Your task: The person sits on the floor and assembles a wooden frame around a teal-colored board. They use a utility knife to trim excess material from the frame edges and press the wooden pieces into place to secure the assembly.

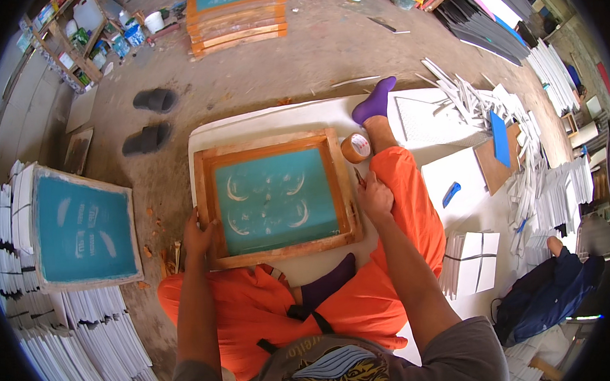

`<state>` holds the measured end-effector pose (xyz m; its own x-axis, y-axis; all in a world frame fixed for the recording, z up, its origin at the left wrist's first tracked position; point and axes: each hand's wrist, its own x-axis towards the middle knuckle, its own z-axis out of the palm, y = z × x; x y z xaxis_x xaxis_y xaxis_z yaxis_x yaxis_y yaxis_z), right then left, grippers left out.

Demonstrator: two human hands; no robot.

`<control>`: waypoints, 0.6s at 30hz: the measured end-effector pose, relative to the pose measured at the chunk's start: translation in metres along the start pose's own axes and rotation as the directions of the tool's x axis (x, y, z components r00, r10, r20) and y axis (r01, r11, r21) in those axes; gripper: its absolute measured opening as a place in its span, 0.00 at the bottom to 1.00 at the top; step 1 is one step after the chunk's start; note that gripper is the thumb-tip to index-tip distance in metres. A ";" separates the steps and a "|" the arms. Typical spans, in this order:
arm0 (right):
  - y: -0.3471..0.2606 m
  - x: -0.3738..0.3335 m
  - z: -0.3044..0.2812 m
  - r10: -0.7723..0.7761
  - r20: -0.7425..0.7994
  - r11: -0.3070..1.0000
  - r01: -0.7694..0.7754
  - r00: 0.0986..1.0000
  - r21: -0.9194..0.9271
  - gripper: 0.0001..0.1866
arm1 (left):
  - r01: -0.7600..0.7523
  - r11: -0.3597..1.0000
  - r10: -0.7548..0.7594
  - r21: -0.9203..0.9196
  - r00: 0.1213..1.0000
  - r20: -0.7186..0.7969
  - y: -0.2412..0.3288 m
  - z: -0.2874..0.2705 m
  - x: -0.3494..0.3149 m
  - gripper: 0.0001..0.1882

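A wooden screen-printing frame [275, 193] with teal mesh and pale curved shapes lies flat on a white sheet [301, 115] on the floor between my legs. My left hand [198, 236] grips the frame's left edge near its lower corner. At the frame's right edge rests my right hand [374, 195], fingers closed around a thin pointed tool. A roll of brown tape [356, 147] sits just past the frame's upper right corner, beside my leg in orange trousers [409, 199] and purple sock [376, 100].
A second teal screen [83, 226] rests on stacked white sheets at left. More frames [237, 18] are piled at the back, black sandals [151, 119] beside them. White card stacks [471, 261], a blue tool [451, 193] and a dark bag [548, 291] lie to the right.
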<state>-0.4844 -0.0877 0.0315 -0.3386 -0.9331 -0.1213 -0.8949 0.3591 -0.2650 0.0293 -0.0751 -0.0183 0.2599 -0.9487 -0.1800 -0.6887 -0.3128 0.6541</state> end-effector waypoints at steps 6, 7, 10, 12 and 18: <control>-0.077 0.010 0.002 0.126 0.038 0.433 -0.090 0.991 0.897 0.18 | -0.313 0.910 0.372 0.270 0.905 -0.205 0.070 0.015 0.023 0.25; -0.089 0.014 0.008 0.187 0.109 0.375 -0.173 0.976 0.911 0.19 | -0.394 0.875 0.446 0.281 0.882 -0.152 0.090 0.022 0.036 0.22; -0.113 0.031 0.039 0.304 0.223 0.232 -0.298 0.926 0.926 0.19 | -0.572 0.820 0.572 0.018 0.817 -0.070 0.172 0.063 0.064 0.16; -0.124 0.038 0.069 0.327 0.133 0.234 -0.217 0.936 0.948 0.19 | -0.654 0.753 0.657 -0.071 0.753 0.031 0.224 0.093 0.086 0.15; -0.152 0.048 0.102 0.390 0.028 0.242 -0.132 0.920 0.961 0.19 | -0.812 0.584 0.791 0.023 0.575 0.209 0.300 0.170 0.135 0.23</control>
<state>-0.3353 -0.1849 -0.0317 -0.6528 -0.7180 -0.2415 0.1072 0.2280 -0.9677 -0.2579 -0.3046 0.0286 -0.5367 -0.8025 0.2606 -0.6283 0.5863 0.5114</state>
